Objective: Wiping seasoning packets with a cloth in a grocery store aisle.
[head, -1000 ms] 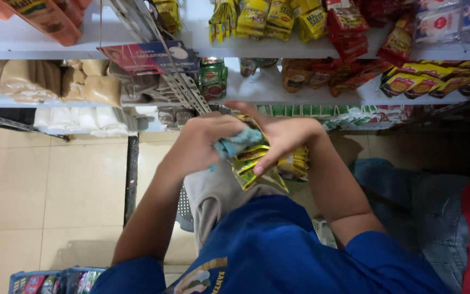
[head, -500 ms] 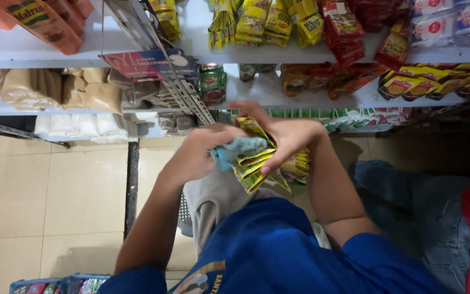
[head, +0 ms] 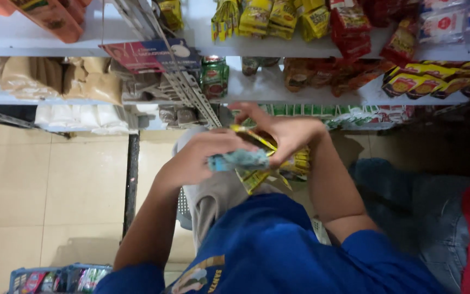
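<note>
Left hand has its fingers wrapped around a light blue cloth; right hand pinches a bunch of yellow sachets, near the shelf. The sachets look light, floppy and slippery, best gripped along their sealed edges.

The cloth in the hands is light blue, and the packets beside it are yellow with green and red print. The shirt is deep blue with a gold and white emblem. Shelves are white, holding yellow packets, red packets and tan bags. Floor tiles are cream. A blue basket sits low.
</note>
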